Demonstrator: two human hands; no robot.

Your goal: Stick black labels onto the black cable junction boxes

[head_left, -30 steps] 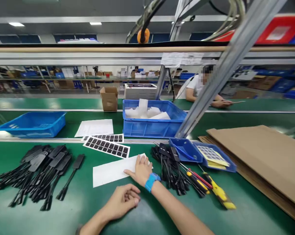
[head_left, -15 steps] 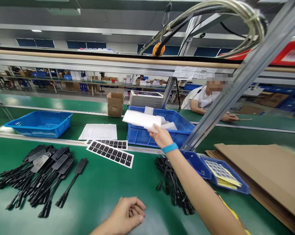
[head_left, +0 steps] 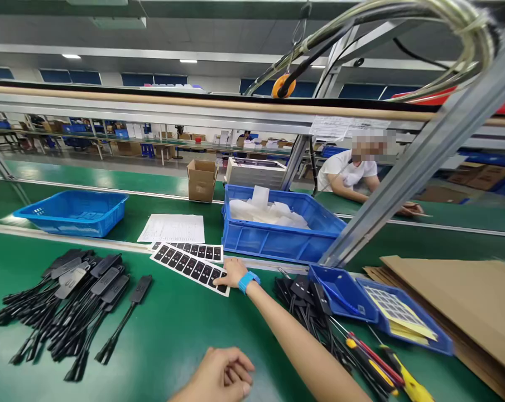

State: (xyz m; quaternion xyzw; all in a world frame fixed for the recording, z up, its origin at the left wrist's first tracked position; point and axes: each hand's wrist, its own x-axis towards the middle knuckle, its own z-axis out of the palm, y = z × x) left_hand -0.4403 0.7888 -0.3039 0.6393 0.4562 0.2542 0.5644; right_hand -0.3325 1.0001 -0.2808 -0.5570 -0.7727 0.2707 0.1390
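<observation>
My right hand (head_left: 234, 273), with a blue wristband, is at the right end of a white sheet of black labels (head_left: 189, 267). Its thumb and fingers close on the sheet's edge, and the fingertips are partly hidden. Another label sheet (head_left: 212, 253) lies partly beneath. Low in the view, my left hand (head_left: 227, 371) hovers over or rests on the green bench, fingers loosely curled, thumb apart, nothing in it. To the left lies a heap of black cables with flat control boxes (head_left: 85, 296), one cable (head_left: 130, 304) lying apart. More black cables (head_left: 304, 304) lie beside my right forearm.
Behind the sheets stands a blue bin (head_left: 273, 240) with white foam pieces (head_left: 264, 212). A blue basket (head_left: 76, 218), printed paper (head_left: 172, 228) and carton (head_left: 202, 181) are farther back. Screwdrivers (head_left: 378, 363), small trays (head_left: 344, 293), cardboard (head_left: 453, 301) and a metal post (head_left: 423, 162) are right.
My right hand has let go of the white foam piece over the blue bin and moved down-left to the label sheet. My left hand stays nearly still.
</observation>
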